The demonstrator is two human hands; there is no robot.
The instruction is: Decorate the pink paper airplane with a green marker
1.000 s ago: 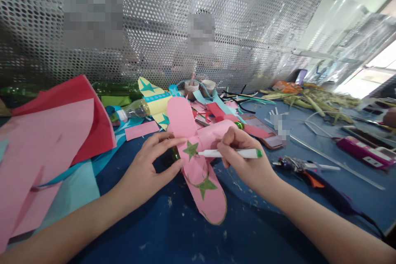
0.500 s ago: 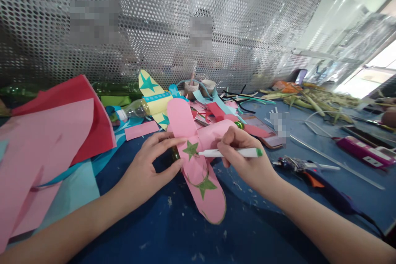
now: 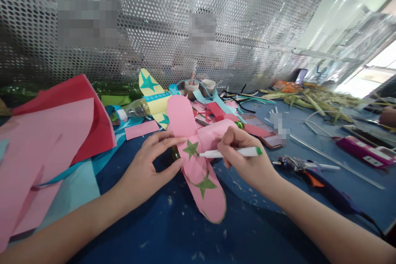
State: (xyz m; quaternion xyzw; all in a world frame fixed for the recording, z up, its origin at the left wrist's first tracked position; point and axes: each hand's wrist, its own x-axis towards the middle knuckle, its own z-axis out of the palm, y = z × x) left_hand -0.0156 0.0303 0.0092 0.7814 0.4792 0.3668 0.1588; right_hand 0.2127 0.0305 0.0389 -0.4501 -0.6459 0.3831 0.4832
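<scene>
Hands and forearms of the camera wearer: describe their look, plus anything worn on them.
The left hand and right hand are both bare, ungloved human hands, with no ring, watch or bracelet showing. The forearms are slender and uncovered, with no sleeve in view. No cables or clear markings show on them.

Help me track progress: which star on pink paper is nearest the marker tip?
The upper star, beside the left hand; the lower star is farther from the marker.
</scene>
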